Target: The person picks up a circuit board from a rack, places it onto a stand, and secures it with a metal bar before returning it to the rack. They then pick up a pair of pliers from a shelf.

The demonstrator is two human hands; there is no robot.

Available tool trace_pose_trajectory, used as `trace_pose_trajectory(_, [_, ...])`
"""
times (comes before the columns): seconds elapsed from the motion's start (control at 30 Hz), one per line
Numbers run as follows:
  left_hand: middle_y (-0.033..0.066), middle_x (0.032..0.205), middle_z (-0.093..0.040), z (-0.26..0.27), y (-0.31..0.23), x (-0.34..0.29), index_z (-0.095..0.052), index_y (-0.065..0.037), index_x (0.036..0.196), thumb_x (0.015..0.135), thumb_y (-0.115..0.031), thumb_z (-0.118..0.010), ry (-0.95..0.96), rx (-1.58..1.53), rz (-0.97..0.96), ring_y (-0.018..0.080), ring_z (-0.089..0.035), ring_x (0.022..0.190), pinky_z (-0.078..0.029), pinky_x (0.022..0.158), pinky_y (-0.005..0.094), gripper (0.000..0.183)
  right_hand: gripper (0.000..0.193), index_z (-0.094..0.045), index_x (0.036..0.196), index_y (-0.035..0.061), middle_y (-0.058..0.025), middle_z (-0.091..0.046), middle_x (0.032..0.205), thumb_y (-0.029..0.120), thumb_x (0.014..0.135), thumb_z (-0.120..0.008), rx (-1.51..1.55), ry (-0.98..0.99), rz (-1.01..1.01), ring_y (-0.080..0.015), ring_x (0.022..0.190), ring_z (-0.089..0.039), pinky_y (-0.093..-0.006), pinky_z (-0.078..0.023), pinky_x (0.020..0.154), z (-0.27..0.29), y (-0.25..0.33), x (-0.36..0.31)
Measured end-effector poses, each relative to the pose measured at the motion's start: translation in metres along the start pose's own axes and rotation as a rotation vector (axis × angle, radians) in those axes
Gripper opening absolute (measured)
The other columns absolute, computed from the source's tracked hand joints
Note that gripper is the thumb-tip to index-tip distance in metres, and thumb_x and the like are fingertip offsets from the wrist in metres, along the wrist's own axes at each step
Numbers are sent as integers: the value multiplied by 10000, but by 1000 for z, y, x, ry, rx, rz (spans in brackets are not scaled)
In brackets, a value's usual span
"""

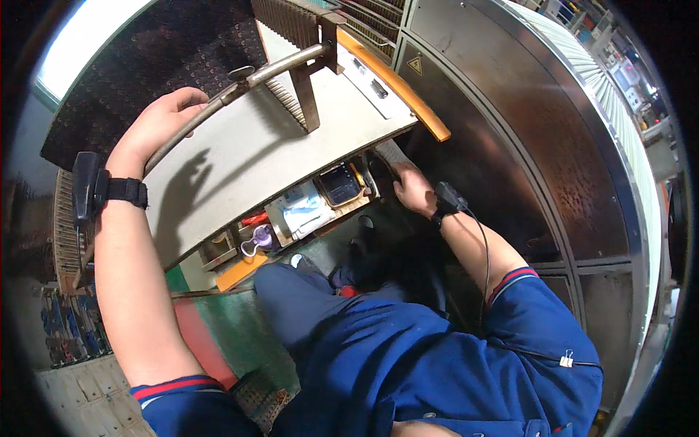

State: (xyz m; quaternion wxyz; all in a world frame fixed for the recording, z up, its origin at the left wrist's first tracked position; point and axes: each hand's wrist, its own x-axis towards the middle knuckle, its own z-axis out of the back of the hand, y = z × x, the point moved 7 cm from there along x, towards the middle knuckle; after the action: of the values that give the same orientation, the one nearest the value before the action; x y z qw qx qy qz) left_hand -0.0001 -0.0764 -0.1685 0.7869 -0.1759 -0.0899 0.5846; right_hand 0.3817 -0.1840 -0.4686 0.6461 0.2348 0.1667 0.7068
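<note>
My left hand [162,122] is by the bent metal bar [218,103] of a comb-toothed metal rack [309,91] on the white tabletop [240,171]. Its fingers stretch apart behind the bar, and a shadow of spread fingers falls on the top. Whether the hand touches the bar I cannot tell. My right hand [416,191] reaches to the right end of an open drawer [287,226] under the tabletop; its fingers are mostly hidden there. In the drawer lie a black tray [340,186], white and blue packets [304,207], a purple-and-white item [260,239] and something red [255,219].
A dark patterned board [156,62] stands at the far left. White paper with a black pen [379,90] lies near an orange edge strip [400,87]. Brown metal cabinet panels [502,124] rise on the right. My legs [287,298] are below the drawer, over a green floor [244,328].
</note>
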Motion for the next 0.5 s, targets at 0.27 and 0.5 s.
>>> trace_pose_trajectory(0.27, [105, 1029, -697, 1, 11, 0, -644, -64, 1204, 950, -305, -574, -7, -25, -36, 166, -645, 868, -509, 826, 321, 357, 531, -491, 1327, -15, -230, -532, 1342, 52, 802, -531, -194, 275, -38, -362, 1263, -497, -450, -414, 1067, -18, 46, 34])
trace_pose_trajectory(0.5, [100, 1021, -690, 0, 7, 1, -651, -80, 1197, 968, -306, -549, -2, 42, -38, 167, -635, 872, -513, 818, 317, 337, 554, -486, 1362, 73, -133, -517, 1399, 0, 813, -515, -333, 298, 13, -283, 1354, -421, -405, -272, 1162, -51, 14, 53])
